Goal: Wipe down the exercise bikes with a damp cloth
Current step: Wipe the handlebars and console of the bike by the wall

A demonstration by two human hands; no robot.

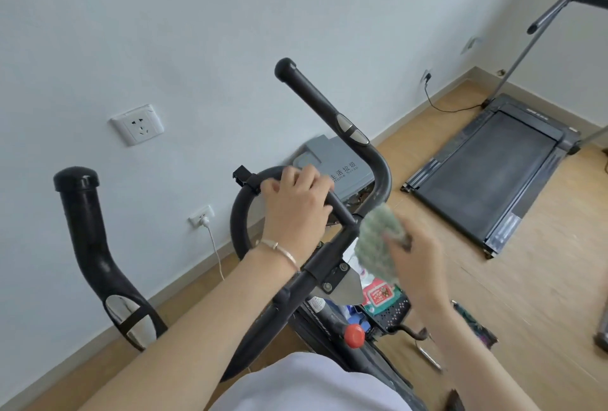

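Left hand (296, 206) curled round handlebar (316, 97); right hand (416, 259) pinches cloth (375, 239) near the bar junction, blurred. I judge wiping under way — upright grips, frame left.

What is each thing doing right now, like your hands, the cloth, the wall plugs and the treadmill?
left hand: grips the handlebar.
right hand: holds the cloth.
cloth: bunched up, blurry, beside the handlebar's right bend.
upper wall socket: nothing plugged in.
lower wall socket: white plug in.
treadmill: deck lying flat on the floor.
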